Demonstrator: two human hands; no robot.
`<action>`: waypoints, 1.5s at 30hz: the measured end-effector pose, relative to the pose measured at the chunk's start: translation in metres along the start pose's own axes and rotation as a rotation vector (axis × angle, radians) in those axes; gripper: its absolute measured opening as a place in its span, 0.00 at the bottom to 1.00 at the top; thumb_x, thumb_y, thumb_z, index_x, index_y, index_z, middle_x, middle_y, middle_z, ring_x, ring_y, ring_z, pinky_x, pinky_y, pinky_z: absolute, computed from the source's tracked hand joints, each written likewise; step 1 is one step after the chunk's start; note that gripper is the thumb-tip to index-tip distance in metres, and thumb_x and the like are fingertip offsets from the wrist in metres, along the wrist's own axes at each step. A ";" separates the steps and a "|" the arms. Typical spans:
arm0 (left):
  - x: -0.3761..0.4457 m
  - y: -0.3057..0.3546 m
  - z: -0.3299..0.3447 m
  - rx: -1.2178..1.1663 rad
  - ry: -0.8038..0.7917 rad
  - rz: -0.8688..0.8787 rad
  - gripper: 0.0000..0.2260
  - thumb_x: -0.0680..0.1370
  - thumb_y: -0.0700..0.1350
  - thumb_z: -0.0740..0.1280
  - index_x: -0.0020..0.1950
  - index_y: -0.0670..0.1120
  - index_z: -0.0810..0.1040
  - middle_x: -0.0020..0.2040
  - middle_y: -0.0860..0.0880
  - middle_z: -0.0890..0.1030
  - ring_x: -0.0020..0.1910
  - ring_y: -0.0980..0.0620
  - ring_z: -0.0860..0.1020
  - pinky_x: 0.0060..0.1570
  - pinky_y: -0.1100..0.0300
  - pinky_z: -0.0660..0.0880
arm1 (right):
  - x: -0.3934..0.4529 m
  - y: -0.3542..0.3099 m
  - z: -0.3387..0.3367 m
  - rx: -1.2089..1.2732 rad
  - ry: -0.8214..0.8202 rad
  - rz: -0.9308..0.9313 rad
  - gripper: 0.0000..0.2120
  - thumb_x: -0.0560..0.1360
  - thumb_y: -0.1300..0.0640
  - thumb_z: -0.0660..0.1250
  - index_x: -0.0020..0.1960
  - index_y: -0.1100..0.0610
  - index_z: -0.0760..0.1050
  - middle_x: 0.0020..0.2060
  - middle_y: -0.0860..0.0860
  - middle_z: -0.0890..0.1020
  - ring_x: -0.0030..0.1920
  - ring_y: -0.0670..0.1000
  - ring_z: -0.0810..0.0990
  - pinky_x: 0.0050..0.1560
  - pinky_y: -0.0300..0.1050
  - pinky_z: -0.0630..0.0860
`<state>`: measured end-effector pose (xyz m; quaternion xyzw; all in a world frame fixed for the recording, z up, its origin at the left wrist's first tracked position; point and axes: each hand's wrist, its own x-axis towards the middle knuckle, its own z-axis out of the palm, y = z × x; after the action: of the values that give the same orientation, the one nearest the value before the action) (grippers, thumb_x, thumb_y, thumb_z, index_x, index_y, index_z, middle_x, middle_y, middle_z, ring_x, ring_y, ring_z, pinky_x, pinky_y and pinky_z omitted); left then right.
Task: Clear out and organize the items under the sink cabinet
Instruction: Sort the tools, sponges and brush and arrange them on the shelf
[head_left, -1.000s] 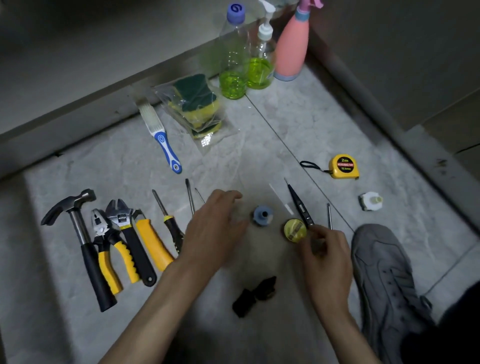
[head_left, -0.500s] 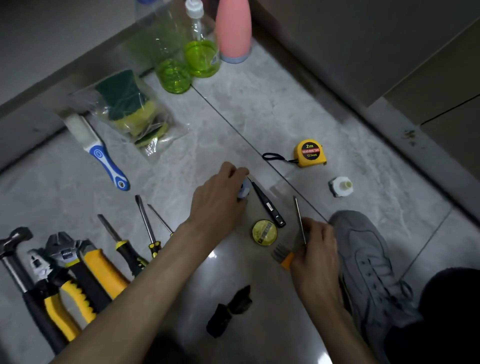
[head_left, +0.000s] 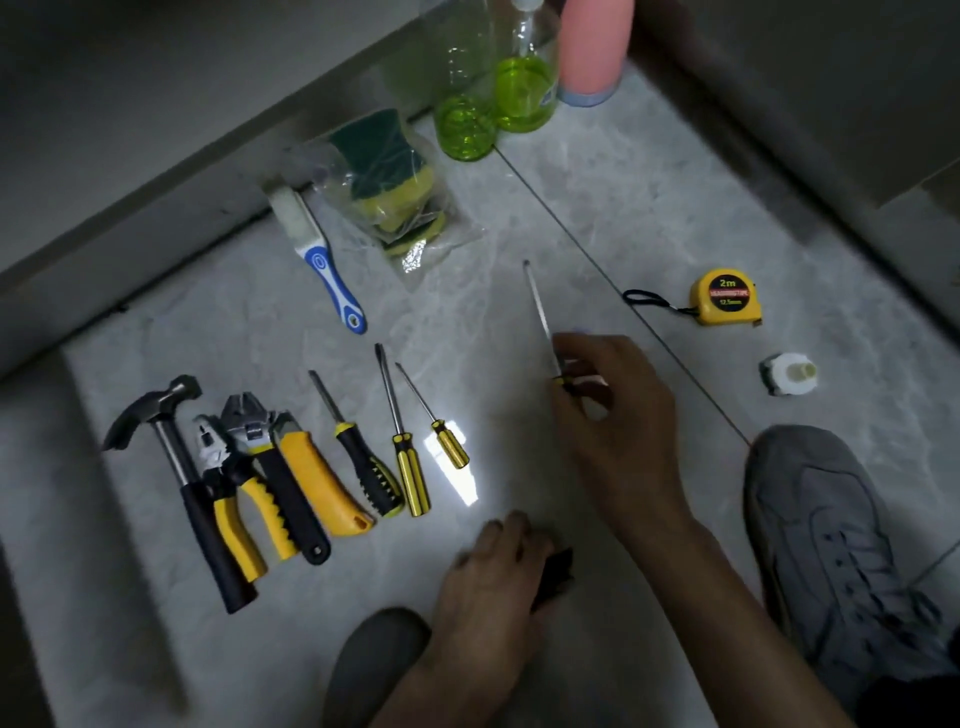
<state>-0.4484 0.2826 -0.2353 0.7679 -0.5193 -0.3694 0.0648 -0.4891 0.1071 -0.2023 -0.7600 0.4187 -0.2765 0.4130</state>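
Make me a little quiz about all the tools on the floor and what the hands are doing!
1. True or false: the right hand holds a screwdriver with its shaft pointing away from the person.
2. How many screwdrivers lie on the floor just right of the yellow-handled knife?
A) one B) three C) five
3. Fill in: the hammer lies at the far ___ end of the tool row.

Key
1. True. Its fingers are curled round the handle.
2. B, three.
3. Left.

Bonus: the left hand covers a small black thing; what it is cannot be told.
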 end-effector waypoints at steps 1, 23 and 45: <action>-0.004 -0.002 0.001 0.005 0.011 0.007 0.18 0.80 0.58 0.60 0.68 0.56 0.68 0.68 0.55 0.67 0.65 0.51 0.70 0.54 0.52 0.74 | 0.000 -0.001 0.013 -0.029 -0.073 -0.019 0.16 0.73 0.68 0.70 0.59 0.58 0.81 0.52 0.52 0.80 0.51 0.50 0.81 0.52 0.42 0.78; 0.027 -0.014 -0.101 -0.146 0.311 -0.067 0.04 0.79 0.52 0.62 0.53 0.58 0.74 0.45 0.57 0.78 0.44 0.54 0.78 0.41 0.53 0.75 | -0.005 0.062 -0.026 -0.331 0.056 0.341 0.10 0.75 0.52 0.73 0.56 0.50 0.80 0.48 0.46 0.77 0.53 0.50 0.74 0.45 0.44 0.70; 0.188 0.043 -0.146 0.175 0.270 0.323 0.20 0.76 0.58 0.69 0.66 0.54 0.73 0.60 0.53 0.72 0.59 0.51 0.70 0.46 0.54 0.73 | 0.005 0.081 -0.067 -0.278 0.337 0.322 0.16 0.73 0.58 0.73 0.60 0.50 0.77 0.56 0.47 0.74 0.58 0.51 0.74 0.49 0.38 0.67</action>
<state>-0.3528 0.0623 -0.2035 0.7198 -0.6523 -0.2017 0.1249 -0.5710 0.0514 -0.2374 -0.6762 0.6310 -0.2698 0.2679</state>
